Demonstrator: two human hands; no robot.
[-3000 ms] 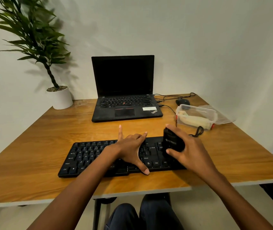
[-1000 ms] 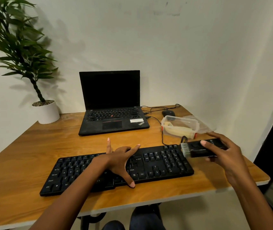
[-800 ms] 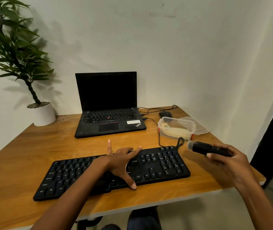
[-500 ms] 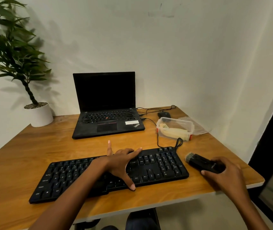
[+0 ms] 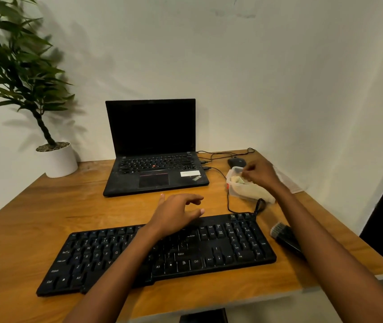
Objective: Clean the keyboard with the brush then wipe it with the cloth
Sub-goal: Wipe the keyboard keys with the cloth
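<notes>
A black keyboard point(image 5: 220, 248) lies across the front of the wooden desk point(image 5: 46, 217). My left hand point(image 5: 176, 213) hovers over its back edge with the fingers loosely spread, holding nothing. The black brush point(image 5: 286, 236) lies on the desk just right of the keyboard, bristles pointing away from me, and my right forearm passes over it. My right hand point(image 5: 260, 174) is over a clear plastic container point(image 5: 248, 194), its fingers curled at the pale cloth point(image 5: 238, 180) inside. Whether they pinch the cloth is unclear.
An open black laptop point(image 5: 153, 173) stands behind the keyboard, with a black mouse point(image 5: 236, 162) and cables to its right. A potted plant point(image 5: 57, 160) stands at the back left. The container's lid point(image 5: 288, 183) lies beside it near the desk's right edge.
My right hand set the brush down right of the keyboard, let go, and moved back to the container with the cloth. My left hand lifted off the keys.
</notes>
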